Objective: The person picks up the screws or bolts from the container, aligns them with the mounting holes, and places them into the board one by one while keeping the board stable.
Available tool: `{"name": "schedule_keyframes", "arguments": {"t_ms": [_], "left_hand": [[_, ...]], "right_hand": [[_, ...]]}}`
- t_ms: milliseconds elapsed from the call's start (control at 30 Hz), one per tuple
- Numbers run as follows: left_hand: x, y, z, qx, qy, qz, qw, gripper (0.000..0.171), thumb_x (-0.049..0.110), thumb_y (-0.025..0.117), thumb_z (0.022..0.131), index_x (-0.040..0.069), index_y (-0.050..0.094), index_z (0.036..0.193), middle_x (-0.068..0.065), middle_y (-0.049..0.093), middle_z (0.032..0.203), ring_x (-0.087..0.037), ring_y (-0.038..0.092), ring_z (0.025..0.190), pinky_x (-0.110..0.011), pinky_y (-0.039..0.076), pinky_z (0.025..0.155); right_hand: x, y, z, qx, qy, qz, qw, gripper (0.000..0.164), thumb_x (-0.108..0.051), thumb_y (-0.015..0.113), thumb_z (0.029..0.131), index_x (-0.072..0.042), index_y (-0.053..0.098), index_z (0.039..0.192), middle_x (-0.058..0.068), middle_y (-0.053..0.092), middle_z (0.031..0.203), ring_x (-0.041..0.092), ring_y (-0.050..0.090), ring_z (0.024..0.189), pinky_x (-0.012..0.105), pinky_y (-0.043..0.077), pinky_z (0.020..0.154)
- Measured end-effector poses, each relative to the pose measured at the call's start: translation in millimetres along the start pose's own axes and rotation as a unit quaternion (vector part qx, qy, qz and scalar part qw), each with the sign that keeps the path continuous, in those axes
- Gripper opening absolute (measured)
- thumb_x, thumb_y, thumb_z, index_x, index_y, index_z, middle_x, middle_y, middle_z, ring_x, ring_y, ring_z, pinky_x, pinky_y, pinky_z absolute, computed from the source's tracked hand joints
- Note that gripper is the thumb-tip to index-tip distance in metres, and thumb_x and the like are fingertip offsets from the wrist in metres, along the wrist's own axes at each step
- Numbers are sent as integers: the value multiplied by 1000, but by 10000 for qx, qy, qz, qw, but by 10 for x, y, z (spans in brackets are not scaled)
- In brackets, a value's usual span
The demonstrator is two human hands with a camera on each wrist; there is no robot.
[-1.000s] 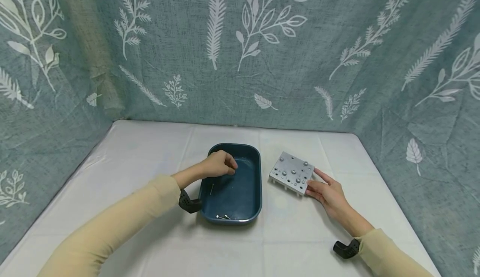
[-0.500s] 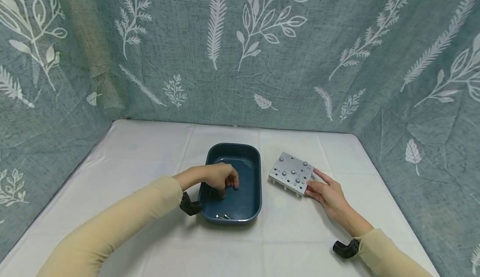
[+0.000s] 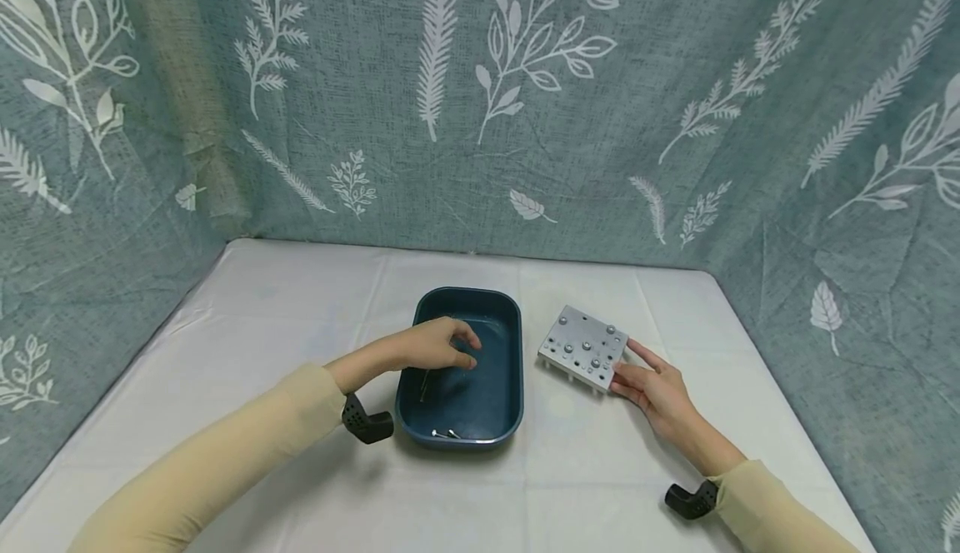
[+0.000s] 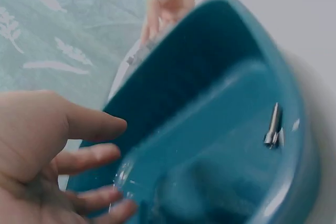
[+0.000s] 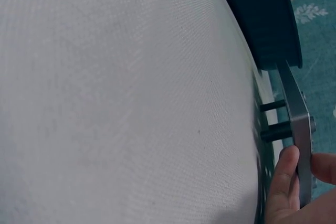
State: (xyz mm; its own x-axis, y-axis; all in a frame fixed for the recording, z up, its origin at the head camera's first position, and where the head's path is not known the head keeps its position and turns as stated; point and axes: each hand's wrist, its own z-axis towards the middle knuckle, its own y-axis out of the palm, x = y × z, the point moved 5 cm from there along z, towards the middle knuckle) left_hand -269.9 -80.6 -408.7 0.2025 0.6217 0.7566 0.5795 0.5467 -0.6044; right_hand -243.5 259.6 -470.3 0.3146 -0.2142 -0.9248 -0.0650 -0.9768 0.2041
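Note:
A dark blue rectangular bin (image 3: 483,403) stands mid-table. My left hand (image 3: 438,345) is over its left part, and in the left wrist view the fingers (image 4: 94,157) are spread apart with nothing between them. A thin screw (image 3: 423,386) lies below that hand; small shiny screws (image 4: 273,125) rest at the bin's near end. My right hand (image 3: 660,391) pinches the right edge of a silver metal plate (image 3: 576,341), thumb on top and fingers beneath. Holes and several bolt heads dot the plate, and bolt shanks (image 5: 275,131) stick out below it.
A white cloth (image 3: 592,470) covers the table. Green leaf-patterned curtains (image 3: 465,186) enclose its back and sides. Black camera mounts (image 3: 367,421) sit at the wrists.
My left hand dips into the bin, then rises and draws back slightly with its fingers opened out. My right hand and the plate stay in place.

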Motion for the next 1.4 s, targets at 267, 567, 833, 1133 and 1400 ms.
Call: {"name": "schedule_keyframes", "arguments": {"t_ms": [267, 567, 833, 1133, 1400], "left_hand": [[-15, 171, -155, 24, -315, -97, 9995, 26, 19, 67, 94, 2, 67, 114, -12, 58, 128, -27, 53, 118, -44, 46, 95], [47, 324, -247, -345, 133, -200, 9991, 23, 9, 74, 88, 0, 68, 108, -4, 66, 102, -19, 61, 97, -35, 51, 83], [37, 404, -295, -1377, 305, -484, 9888, 24, -10, 74, 80, -3, 69, 103, -9, 67, 94, -17, 63, 86, -29, 54, 76], [-12, 549, -257, -1685, 230, -730, 9827, 25, -17, 70, 81, -1, 69, 100, -10, 68, 89, -23, 66, 85, -28, 55, 72], [86, 673, -196, -1944, 864, -738, 9743, 24, -16, 67, 84, -1, 70, 102, -7, 69, 92, -22, 67, 88, -26, 55, 74]], "right_hand": [[16, -14, 0, -62, -13, 0, 10000, 72, 5, 59, 95, -8, 24, 156, 12, 64, 115, 19, 69, 91, 32, 55, 83], [13, -8, -9, -108, -34, 6, 9999, 73, 4, 60, 95, -8, 23, 157, 11, 64, 115, 18, 68, 91, 31, 55, 83], [24, -11, 1, -125, -49, 45, 9999, 73, 4, 60, 95, -8, 23, 156, 11, 65, 114, 19, 69, 91, 32, 55, 83], [40, -12, 13, -180, -52, -11, 9998, 72, 4, 58, 96, -9, 23, 157, 13, 63, 117, 19, 68, 93, 32, 55, 82], [30, -6, 7, -117, -3, -38, 9999, 73, 3, 60, 95, -9, 23, 157, 12, 63, 117, 19, 68, 92, 31, 55, 83]]}}
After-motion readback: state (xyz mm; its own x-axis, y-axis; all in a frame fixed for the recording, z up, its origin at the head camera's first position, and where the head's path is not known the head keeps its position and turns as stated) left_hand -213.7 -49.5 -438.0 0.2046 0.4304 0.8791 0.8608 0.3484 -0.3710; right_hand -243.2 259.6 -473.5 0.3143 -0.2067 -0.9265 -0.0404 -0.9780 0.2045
